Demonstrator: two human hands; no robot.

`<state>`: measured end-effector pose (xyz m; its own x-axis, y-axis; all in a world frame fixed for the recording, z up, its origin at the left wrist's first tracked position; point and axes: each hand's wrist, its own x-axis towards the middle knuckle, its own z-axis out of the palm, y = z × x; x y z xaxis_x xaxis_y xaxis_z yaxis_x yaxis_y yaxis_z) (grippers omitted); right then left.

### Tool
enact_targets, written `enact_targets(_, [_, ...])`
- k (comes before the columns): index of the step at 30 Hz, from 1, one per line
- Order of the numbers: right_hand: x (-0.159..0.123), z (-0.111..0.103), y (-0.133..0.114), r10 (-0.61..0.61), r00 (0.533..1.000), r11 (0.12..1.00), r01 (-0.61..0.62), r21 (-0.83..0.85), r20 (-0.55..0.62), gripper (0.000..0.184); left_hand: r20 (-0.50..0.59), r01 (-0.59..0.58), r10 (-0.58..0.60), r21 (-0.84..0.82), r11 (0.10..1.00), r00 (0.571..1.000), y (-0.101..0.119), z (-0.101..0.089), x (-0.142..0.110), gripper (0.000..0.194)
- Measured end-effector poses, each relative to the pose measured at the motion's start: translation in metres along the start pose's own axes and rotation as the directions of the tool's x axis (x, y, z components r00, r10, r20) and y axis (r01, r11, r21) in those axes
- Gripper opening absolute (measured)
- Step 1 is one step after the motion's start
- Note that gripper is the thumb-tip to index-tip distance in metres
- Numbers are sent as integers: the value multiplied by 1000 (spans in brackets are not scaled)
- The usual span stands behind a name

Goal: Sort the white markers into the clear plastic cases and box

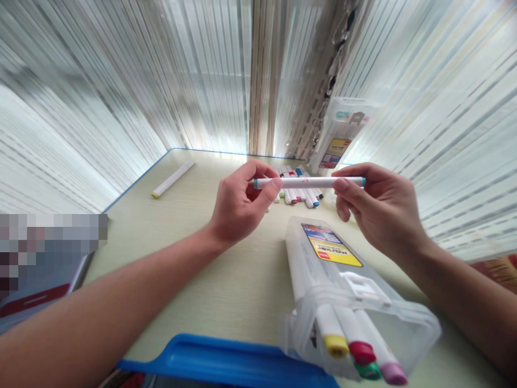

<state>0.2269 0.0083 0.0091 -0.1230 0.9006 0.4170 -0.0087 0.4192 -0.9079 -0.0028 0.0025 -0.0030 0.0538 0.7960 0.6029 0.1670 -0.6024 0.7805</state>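
Note:
A white marker [309,183] with teal ends is held level between both hands, above the table. My left hand [244,202] pinches its left end between thumb and fingers. The other end is gripped by my right hand [379,202], thumb in front. Behind the held marker, several white markers [290,195] with coloured ends lie in a loose pile, partly hidden. Below my right hand, a clear plastic marker case [299,253] lies on its side, its opening towards me. Markers with yellow, red, green and purple ends [363,350] show inside it.
A lone marker with a yellow end [173,180] lies at the table's far left. Another clear case [343,129] stands upright at the back right, against striped curtains [210,81]. A blue tray edge [226,355] runs along the table's front [181,302].

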Motion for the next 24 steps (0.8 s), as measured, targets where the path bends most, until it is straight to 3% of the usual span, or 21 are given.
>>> enact_targets(24, [1, 5, -5, 56, 997, 996, -53, 79, -43, 20, -45, 90, -102, -214, 973, 994, 0, 2, 0, 20])
